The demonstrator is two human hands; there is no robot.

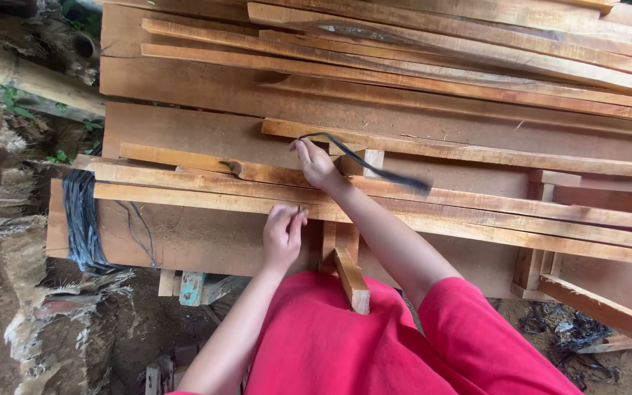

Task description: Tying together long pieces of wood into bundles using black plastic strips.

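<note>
Head view, the only one: a person in a red shirt [345, 344] leans over a stack of rough planks [404, 88]. The right hand [316, 164] is stretched out over the slats, its grip pinched on one end of a black strap [374, 167], which loops up from the fingers and trails off to the right across a slat [477, 201], blurred at its far end (it looks to be mid-swing). The left hand [283, 235] sits nearer the body, fingers pressed together against the edge of the front slat; whether it nips anything thin there I cannot tell.

At the left end of the stack, black binding [82, 219] is already wound round the boards, and a short wooden block [351, 278] juts out below the hands.

To my eye the step in hand is handling the strap over the slats, with one end held and the rest loose. Any next move would call for the loose end to be caught and the strap drawn taut without slipping from that pinch.
</note>
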